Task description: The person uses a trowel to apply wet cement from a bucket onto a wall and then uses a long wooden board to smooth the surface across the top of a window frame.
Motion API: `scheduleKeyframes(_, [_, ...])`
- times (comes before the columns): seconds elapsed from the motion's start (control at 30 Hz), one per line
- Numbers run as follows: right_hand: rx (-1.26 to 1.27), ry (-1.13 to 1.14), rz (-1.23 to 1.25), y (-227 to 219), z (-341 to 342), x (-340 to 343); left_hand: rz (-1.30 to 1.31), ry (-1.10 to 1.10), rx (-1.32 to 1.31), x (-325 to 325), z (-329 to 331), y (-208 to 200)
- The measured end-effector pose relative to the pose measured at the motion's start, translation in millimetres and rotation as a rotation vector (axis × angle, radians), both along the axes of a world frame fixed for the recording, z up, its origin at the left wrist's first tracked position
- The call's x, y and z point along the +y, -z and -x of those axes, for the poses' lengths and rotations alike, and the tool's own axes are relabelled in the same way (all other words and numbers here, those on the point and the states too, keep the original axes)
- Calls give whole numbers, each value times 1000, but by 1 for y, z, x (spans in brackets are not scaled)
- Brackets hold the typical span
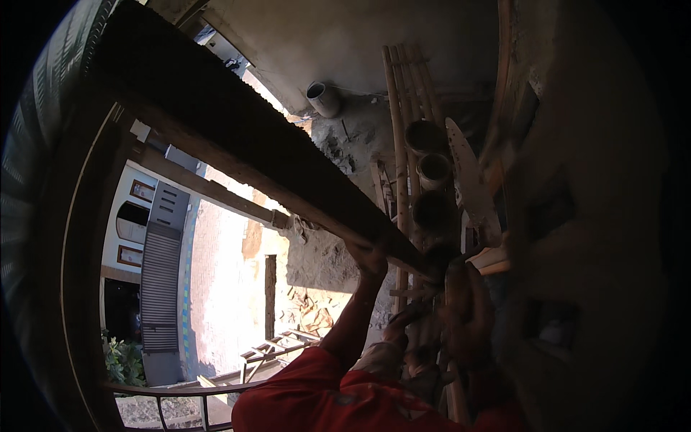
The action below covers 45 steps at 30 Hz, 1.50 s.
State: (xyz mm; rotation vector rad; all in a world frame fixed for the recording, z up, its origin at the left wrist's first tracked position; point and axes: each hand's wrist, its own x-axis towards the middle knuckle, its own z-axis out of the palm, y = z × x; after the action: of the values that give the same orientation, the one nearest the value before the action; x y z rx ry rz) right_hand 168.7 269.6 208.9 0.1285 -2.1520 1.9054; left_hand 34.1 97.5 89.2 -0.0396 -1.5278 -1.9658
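My left hand is raised to the lower edge of a long dark beam with a rough side, its fingers closed against that edge and partly hidden. A paler strip runs along this edge; whether it is a separate board I cannot tell. In deep shade, my right hand is closed round the handle of a pointed trowel. The trowel's broad blade lies beside several dark buckets, pointing away from me. The buckets stand in a row on wooden poles.
My feet rest on the pole platform. A grey wall stands ahead, with a drum-like container on the ground near it. Lower left are a metal railing and a wooden ladder-like frame. A sunlit street lies beyond.
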Motion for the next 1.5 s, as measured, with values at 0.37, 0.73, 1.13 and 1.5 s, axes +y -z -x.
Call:
scheduleKeyframes(0.37, [432, -233, -129, -144, 4, -42, -23, 160, -171, 14, -19, 7])
scheduleKeyframes(0.73, [-10, -129, -132, -89, -17, -39, 29, 231, -155, 53, -13, 22])
scheduleKeyframes(1.13, [-404, 89, -221, 169, -20, -10, 314, -47, 54, 62, 3, 36])
scheduleKeyframes(1.5, [-122, -32, -94, 212, -38, -37, 411, -202, -118, 19, 13, 47])
